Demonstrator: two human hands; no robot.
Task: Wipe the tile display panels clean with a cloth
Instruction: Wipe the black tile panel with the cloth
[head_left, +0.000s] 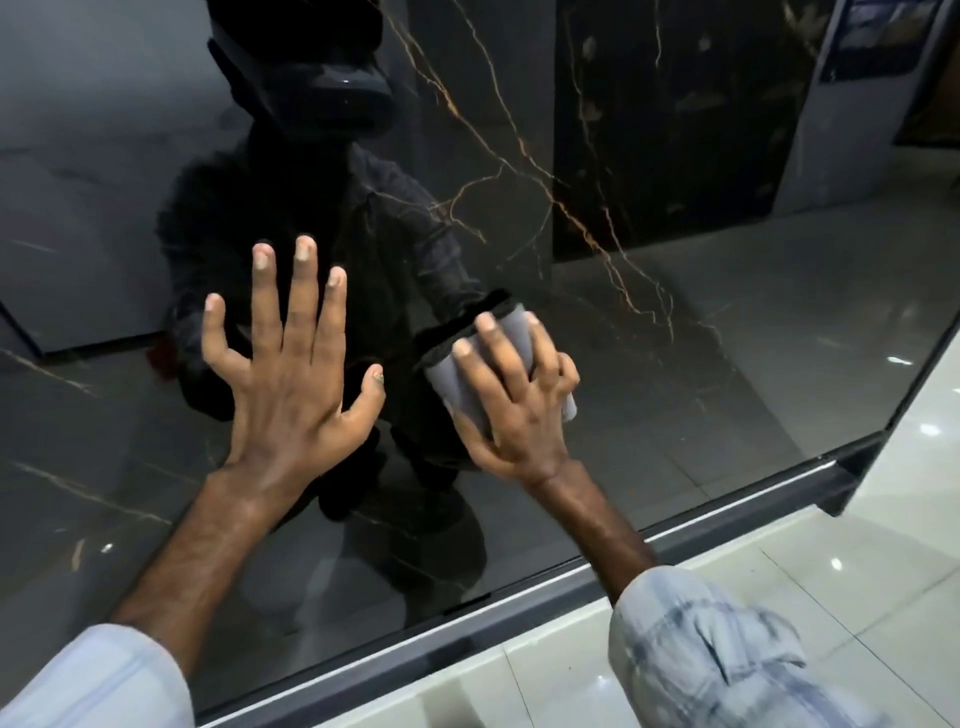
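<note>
Glossy black gold-veined panel (597, 171); folded grey cloth (470, 384) pressed flat against it.

Glossy black tile panel (675, 364) with gold veining, grey cloth (462, 384), pale blue sleeves (717, 654), white floor tiles (883, 571).
</note>
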